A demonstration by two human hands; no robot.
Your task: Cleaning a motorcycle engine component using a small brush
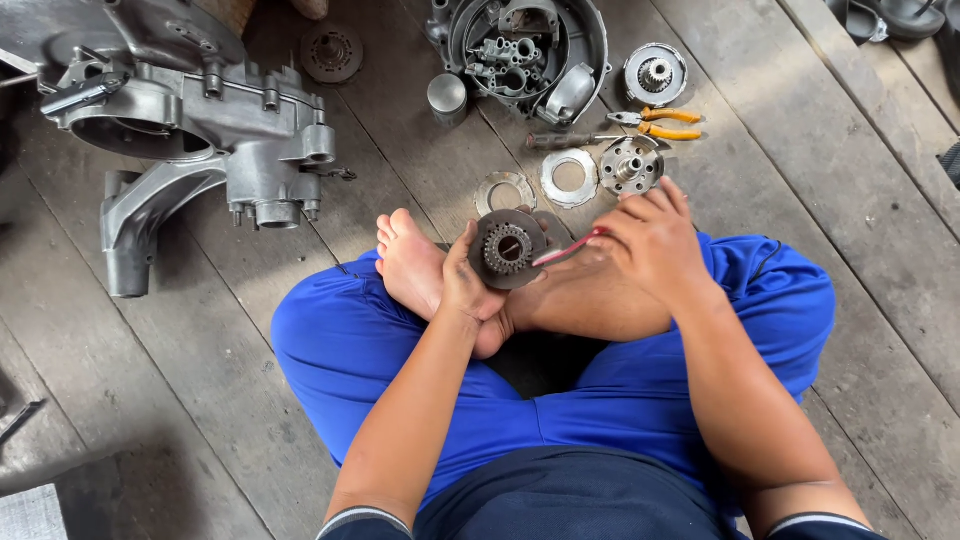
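— Head view: what's each hand got?

— One round toothed clutch disc (507, 249), gripped in the left hand (468, 283) with fingers curled round its rim, held above the crossed bare feet. The right hand (650, 240) has its fingers pressed together, pinching one thin red-handled tool (568, 249) whose tip touches the disc's edge.

— And on the floor?

— Two flat metal rings (568, 177) just beyond the disc, one hub (630, 165) beside them, one pair of yellow-handled pliers (660, 124), one screwdriver (575, 140). One large engine casing (190, 140) lies far left, one round housing (525, 55) at the top.

— Anything blocking?

— The right hand hides most of the tool.
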